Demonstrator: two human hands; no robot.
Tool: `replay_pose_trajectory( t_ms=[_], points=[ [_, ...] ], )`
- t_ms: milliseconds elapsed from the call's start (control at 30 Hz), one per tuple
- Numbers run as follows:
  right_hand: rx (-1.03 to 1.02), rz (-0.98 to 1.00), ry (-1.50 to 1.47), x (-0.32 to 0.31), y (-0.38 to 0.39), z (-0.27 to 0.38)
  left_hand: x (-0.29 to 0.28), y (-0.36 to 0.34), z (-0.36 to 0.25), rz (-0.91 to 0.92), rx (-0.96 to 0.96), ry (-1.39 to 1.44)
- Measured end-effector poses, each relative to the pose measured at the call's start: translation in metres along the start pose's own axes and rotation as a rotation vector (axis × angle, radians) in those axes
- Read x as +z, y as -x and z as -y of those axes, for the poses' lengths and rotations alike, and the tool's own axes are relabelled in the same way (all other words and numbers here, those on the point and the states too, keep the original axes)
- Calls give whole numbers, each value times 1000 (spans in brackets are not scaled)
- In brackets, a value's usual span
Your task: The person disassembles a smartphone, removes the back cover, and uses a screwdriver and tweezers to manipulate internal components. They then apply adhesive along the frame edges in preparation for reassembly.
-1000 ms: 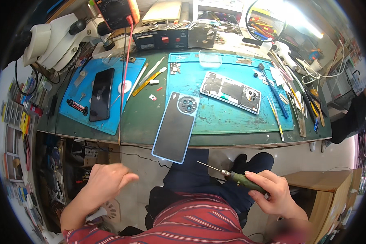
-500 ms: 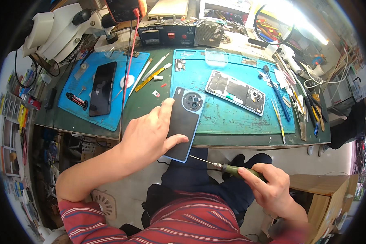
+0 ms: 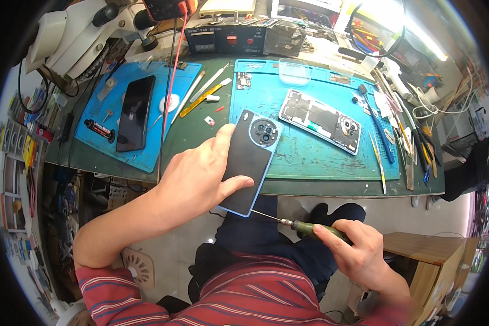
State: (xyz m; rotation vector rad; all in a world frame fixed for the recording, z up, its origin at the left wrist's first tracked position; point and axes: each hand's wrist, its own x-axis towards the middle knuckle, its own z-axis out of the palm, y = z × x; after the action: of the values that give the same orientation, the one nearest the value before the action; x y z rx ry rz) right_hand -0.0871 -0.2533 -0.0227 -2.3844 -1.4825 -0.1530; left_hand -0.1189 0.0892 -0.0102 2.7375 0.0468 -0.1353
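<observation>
My left hand (image 3: 195,173) is closed around the lower left side of a smartphone (image 3: 243,187) with a dark back, blue edges and a round camera block. The phone is tilted over the front edge of the bench, its back turned up to me. In my right hand (image 3: 359,251) is a green-handled tool (image 3: 304,227) with a thin metal shaft. Its tip meets the phone's bottom edge at the lower right corner; I cannot tell whether it goes in. Beyond lies an opened phone (image 3: 319,120), its inner parts showing, on a blue work mat (image 3: 320,167).
At the left, a black phone (image 3: 136,114) and a dark small bottle (image 3: 99,131) lie on a second blue mat (image 3: 141,161). Tweezers (image 3: 378,163), a blue brush (image 3: 380,127) and several tools line the right. A microscope (image 3: 73,35) stands at the back left. Red and black cables hang nearby.
The view has shifted slightly. The held phone has turned a little clockwise, and the tool has moved slightly left with its tip still at the phone's lower edge. Both grips look the same.
</observation>
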Motion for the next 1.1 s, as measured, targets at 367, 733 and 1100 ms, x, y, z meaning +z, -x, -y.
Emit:
replay_pose_trajectory(
  t_ms=[367, 733, 1100],
  points=[
    [30, -4, -27, 1, 2, 2, 2, -2, 2, -5, 11, 26],
    [193, -65, -210, -8, 9, 5, -1, 8, 10, -301, 282, 29],
    [131, -55, -263, -9, 11, 8, 25, 56, 16, -430, 608, 89]
  ],
)
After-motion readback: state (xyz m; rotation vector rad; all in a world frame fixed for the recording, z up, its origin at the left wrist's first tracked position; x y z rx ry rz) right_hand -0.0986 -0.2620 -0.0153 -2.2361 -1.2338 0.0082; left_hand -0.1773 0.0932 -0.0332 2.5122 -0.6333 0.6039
